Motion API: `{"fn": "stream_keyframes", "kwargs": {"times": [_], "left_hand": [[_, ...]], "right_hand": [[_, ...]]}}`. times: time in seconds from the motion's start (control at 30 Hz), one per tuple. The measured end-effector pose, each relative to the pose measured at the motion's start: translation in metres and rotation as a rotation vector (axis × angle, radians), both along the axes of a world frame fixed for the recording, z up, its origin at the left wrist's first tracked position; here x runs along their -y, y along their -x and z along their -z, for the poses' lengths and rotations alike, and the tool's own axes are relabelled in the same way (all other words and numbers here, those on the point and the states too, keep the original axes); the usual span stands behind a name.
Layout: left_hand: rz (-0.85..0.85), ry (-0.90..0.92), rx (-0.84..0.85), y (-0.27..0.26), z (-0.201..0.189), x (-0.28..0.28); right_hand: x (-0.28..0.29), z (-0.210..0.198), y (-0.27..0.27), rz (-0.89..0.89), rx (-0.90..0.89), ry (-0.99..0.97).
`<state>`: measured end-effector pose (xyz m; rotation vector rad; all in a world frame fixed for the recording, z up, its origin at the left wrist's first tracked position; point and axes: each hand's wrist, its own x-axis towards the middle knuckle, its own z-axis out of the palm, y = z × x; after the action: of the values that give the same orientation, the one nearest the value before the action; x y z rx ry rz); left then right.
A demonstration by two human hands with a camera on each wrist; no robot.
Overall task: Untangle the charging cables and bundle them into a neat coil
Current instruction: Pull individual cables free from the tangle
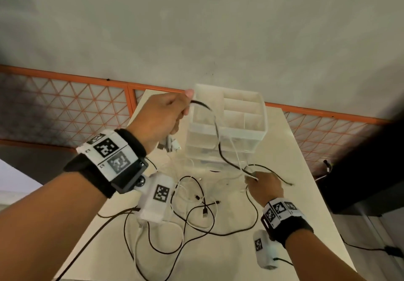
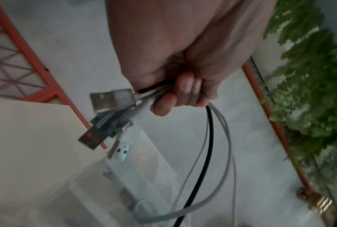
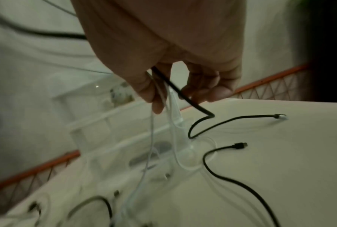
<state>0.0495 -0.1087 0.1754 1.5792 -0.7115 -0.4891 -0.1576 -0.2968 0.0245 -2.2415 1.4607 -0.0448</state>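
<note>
Black and white charging cables point(image 1: 196, 210) lie tangled on the white table point(image 1: 301, 226). My left hand point(image 1: 161, 116) is raised above the table and grips a bunch of cable ends; their USB plugs point(image 2: 109, 116) stick out below my fingers point(image 2: 181, 95). A black cable point(image 1: 218, 140) and white strands run from that hand down to my right hand point(image 1: 264, 184). The right hand pinches the black cable point(image 3: 175, 90) and white cables point(image 3: 169, 98) just above the table. Loose black plug ends point(image 3: 239, 145) lie on the table near it.
A clear plastic drawer organiser point(image 1: 229, 123) stands at the back of the table, right behind the held cables. An orange mesh railing point(image 1: 65, 103) runs behind the table. Green plants point(image 2: 309, 92) show in the left wrist view.
</note>
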Motion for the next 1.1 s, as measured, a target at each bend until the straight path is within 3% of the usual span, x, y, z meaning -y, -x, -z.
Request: {"fn": "stream_keyframes", "kwargs": {"times": [0.1,0.23,0.33,0.4,0.53,0.63,0.7,0.8,0.9,0.97,1.03,1.1], "left_hand": [[0.024,-0.058,-0.035,0.002,0.012,-0.002],[0.043,-0.068,-0.013,0.011,0.006,0.008],[0.111,-0.005,0.007,0.024,-0.007,0.016],[0.113,0.079,-0.018,0.026,-0.021,0.017],[-0.091,0.208,-0.086,0.004,-0.040,0.004],[-0.263,-0.008,0.038,-0.008,-0.018,-0.003],[-0.343,-0.183,0.090,-0.006,0.005,-0.001],[-0.319,-0.266,0.149,0.005,0.021,0.006],[-0.025,-0.240,0.195,0.022,0.012,0.014],[0.129,-0.159,0.142,0.031,-0.003,0.017],[0.127,0.040,-0.037,0.028,-0.021,0.015],[0.005,0.227,-0.167,0.011,-0.037,0.008]], "right_hand": [[0.013,-0.026,-0.008,0.009,0.220,0.005],[-0.014,-0.059,-0.031,-0.426,0.511,-0.031],[-0.042,-0.045,-0.050,-0.633,0.420,-0.057],[-0.050,-0.022,-0.051,-0.607,0.269,-0.118],[-0.025,0.012,-0.022,-0.308,-0.007,-0.036],[-0.003,0.001,-0.008,-0.086,-0.201,0.013],[-0.002,-0.023,-0.013,-0.113,-0.178,0.014],[-0.022,-0.073,-0.030,-0.365,0.153,-0.107],[-0.057,-0.110,-0.053,-0.559,0.459,-0.216],[-0.069,-0.107,-0.066,-0.467,0.583,-0.060],[-0.060,-0.081,-0.066,-0.297,0.453,0.033],[-0.040,-0.046,-0.049,-0.223,0.119,0.061]]}}
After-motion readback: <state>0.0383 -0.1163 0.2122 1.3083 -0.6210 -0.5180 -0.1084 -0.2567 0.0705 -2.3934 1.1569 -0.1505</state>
